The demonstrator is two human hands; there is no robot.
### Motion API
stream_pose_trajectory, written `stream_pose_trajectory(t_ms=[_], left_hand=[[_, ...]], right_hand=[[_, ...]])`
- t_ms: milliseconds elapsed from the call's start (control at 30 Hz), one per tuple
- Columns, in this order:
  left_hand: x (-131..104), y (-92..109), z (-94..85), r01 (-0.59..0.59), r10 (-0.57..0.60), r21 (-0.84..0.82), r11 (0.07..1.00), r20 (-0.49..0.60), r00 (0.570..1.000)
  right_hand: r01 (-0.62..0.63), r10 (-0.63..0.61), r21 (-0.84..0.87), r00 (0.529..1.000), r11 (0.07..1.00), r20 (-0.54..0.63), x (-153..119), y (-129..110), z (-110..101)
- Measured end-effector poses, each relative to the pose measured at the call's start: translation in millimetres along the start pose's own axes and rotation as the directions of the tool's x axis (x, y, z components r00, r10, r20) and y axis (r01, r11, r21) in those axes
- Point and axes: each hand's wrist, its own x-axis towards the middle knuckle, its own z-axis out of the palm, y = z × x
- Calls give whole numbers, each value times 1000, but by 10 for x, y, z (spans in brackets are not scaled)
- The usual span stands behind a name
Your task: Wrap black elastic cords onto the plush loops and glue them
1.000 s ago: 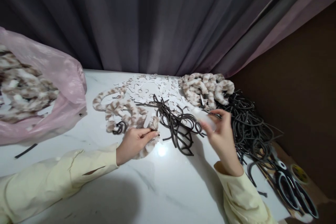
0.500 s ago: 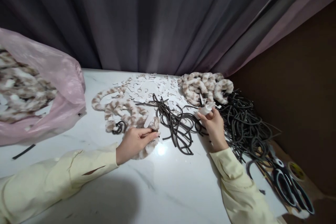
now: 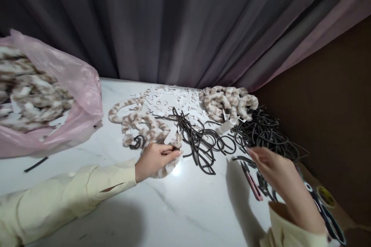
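Observation:
My left hand (image 3: pixel 158 161) is closed on the end of a fluffy brown-and-white fur tube (image 3: pixel 166 170), thumb and fingers pinched together. A white tag (image 3: pixel 171 135) sticks up behind that end. My right hand (image 3: pixel 274 168) hovers over the right part of the table, fingers loosely bent and apart, with nothing seen in them. Just left of it lie pink-handled thread snips (image 3: pixel 252 183), near short dark cord pieces. The small white bottle (image 3: pixel 227 126) lies tilted on the black cords (image 3: pixel 199 142). More fur loops (image 3: pixel 145 127) lie behind my left hand.
A pink plastic bag (image 3: pixel 87 100) of fur tubes stands at left. White tags with metal rings (image 3: pixel 171 102) are scattered at the back, beside piled fur loops (image 3: pixel 228 102). A black cord heap (image 3: pixel 269 135), scissors (image 3: pixel 333 224) and yellow tape (image 3: pixel 326 197) lie at right.
My right hand has let go of the white bottle, which now lies on the cords, and has moved right and nearer to me. The snips now show. My left hand keeps its grip.

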Motion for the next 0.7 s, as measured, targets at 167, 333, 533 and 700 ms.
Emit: stream_pose_trajectory(t_ms=[167,333,533,700], left_hand=[[29,-6,-4,8,-2,-102,995,65,998],[61,27,-53,98,-55,-249,963,173,983],[103,25,-99,269,-85,-485,832,369,926],[112,5,-99,348,-46,-638,687,440,897]], right_hand=[[63,-42,-324,996,944,73,-520,52,199],[81,-160,-466,978,881,-133,-618,37,493],[90,-169,-404,972,910,-164,-575,96,456],[14,59,350,979,937,-196,-734,-103,257]])
